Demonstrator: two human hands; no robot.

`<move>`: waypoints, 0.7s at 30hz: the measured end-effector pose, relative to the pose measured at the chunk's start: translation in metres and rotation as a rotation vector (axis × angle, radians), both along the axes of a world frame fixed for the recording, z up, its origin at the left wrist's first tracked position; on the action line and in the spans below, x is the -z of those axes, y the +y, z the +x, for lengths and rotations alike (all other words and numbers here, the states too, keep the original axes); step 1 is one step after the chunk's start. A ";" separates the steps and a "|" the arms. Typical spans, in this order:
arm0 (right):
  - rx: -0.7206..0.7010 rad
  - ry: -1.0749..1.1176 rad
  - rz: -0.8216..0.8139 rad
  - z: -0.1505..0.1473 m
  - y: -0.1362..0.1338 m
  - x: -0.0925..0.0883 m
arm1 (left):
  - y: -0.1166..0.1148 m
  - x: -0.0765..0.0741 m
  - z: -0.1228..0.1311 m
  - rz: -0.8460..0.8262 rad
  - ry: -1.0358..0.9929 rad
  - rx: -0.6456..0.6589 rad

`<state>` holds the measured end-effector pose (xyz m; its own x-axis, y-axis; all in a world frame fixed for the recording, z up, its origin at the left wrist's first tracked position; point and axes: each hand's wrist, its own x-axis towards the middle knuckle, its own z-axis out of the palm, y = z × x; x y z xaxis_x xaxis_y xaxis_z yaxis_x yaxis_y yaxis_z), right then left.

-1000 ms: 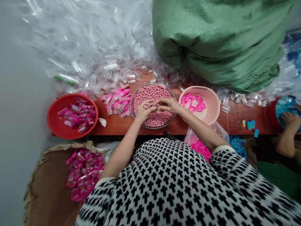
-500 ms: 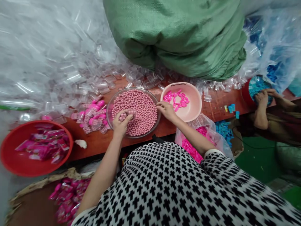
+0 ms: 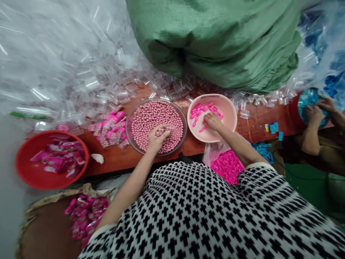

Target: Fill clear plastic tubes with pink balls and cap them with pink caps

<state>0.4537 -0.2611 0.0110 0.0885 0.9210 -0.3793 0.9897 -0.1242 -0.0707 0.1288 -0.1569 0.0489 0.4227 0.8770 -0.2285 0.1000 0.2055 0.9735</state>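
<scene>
My left hand rests in a clear glass bowl full of small pale pink balls. Its fingers are curled around a small clear tube with balls in it. My right hand reaches into a pink plastic basket holding bright pink caps. Its fingers are bent down onto the caps, and what they pinch is hidden. Filled tubes with pink caps lie in a heap left of the glass bowl.
A red bowl of pink packets sits at the left, a woven basket of more packets below it. Clear empty tubes and a green sack fill the back. A bag of pink caps hangs below the bench. Another person's hands work at right.
My right hand has moved from the rim of the glass bowl into the pink basket. My left hand has shifted slightly right within the balls, still curled round the tube.
</scene>
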 end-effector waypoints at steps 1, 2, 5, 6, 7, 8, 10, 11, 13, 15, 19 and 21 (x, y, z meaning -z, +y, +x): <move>0.113 0.025 0.034 -0.005 0.001 -0.004 | -0.003 -0.002 0.004 -0.030 -0.035 0.004; 0.231 0.081 0.083 -0.012 0.003 -0.009 | -0.005 -0.005 0.007 -0.068 -0.077 0.010; 0.407 0.377 0.278 -0.048 0.014 -0.031 | -0.013 -0.015 0.019 -0.182 -0.211 0.023; 0.380 0.474 0.338 -0.064 0.019 -0.041 | -0.014 -0.017 0.023 -0.207 -0.245 0.025; 0.336 0.543 0.380 -0.080 0.025 -0.050 | -0.015 -0.019 0.025 -0.223 -0.271 0.023; 0.289 0.594 0.404 -0.095 0.030 -0.060 | -0.015 -0.021 0.027 -0.232 -0.292 0.012; 0.188 0.678 0.430 -0.121 0.036 -0.077 | -0.014 -0.021 0.026 -0.229 -0.326 -0.028; 0.145 0.716 0.433 -0.131 0.038 -0.083 | -0.012 -0.021 0.024 -0.222 -0.338 -0.052; 0.094 0.789 0.430 -0.143 0.037 -0.092 | -0.010 -0.020 0.020 -0.208 -0.352 -0.097; 0.105 0.857 0.430 -0.148 0.035 -0.094 | -0.008 -0.019 0.015 -0.185 -0.350 -0.122; 0.258 1.087 0.445 -0.149 0.039 -0.089 | -0.009 -0.021 0.009 -0.086 -0.313 -0.116; 0.314 1.194 0.438 -0.147 0.046 -0.090 | -0.009 -0.023 0.004 -0.025 -0.281 -0.111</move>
